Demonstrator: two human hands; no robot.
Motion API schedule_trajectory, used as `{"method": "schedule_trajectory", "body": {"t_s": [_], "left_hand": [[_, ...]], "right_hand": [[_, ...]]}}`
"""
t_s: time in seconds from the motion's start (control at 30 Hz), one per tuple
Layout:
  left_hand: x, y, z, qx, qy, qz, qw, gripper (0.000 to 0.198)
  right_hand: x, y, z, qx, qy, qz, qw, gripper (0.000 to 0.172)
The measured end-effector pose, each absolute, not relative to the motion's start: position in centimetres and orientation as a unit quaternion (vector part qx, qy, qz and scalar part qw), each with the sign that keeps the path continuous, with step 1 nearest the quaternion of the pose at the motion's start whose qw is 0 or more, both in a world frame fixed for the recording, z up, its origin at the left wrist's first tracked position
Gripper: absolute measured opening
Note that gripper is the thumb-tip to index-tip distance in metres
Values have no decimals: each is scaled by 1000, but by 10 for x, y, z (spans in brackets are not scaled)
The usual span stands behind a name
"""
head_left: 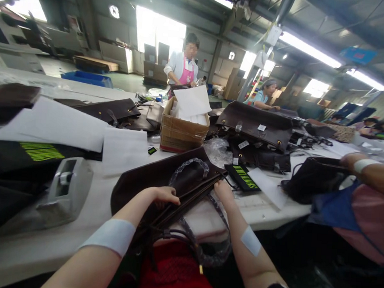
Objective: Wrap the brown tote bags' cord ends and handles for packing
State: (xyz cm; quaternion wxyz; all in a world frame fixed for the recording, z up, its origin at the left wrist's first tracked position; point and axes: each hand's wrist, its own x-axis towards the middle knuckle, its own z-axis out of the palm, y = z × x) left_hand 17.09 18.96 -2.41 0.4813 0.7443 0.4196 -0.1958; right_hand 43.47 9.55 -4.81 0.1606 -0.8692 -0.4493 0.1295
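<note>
A dark brown handbag [143,180] lies on its side at the table's near edge, its opening turned towards my right. My left hand [166,195] is closed on the rim of the bag's opening. At the far end of that opening, my right hand [222,191] pinches the edge near the corner. One handle wrapped in clear plastic [192,164] rests on the bag's upper face; another wrapped handle [215,259] hangs down towards my lap. Beside my right hand lies a black tag card with green lettering [241,178].
A cardboard box [183,134] with white sheets stands ahead. More brown bags [255,122] lie behind it to the right. At left are a tape dispenser [68,190], white foam sheets [62,124] and black lettered pouches [43,152]. A co-worker's arm [374,172] reaches in at right over a dark bag.
</note>
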Motion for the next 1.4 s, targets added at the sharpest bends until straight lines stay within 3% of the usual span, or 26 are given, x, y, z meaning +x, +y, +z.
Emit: {"method": "schedule_trajectory", "body": {"t_s": [0.33, 0.63, 0.8, 0.97, 1.17, 1.3, 1.4], "left_hand": [[172, 193, -26, 742, 402, -204, 495, 40], [171, 188, -29, 744, 407, -188, 495, 44], [166, 186, -28, 743, 411, -157, 505, 39], [160, 189, -32, 735, 407, -125, 528, 36], [156, 192, -35, 737, 401, -103, 534, 36], [156, 187, -28, 750, 419, -117, 499, 41], [159, 175, -19, 770, 446, -127, 439, 57]], "right_hand": [[365, 56, -43, -825, -558, 76, 47, 31], [212, -6, -44, -545, -816, 186, 45, 28], [186, -18, -42, -400, -892, 209, -10, 20], [241, -10, -32, -511, -817, 225, 145, 23], [317, 31, -40, -695, -652, 88, 291, 25], [340, 65, -53, -681, -662, 117, 292, 29], [343, 80, -56, -681, -669, 145, 260, 28]]}}
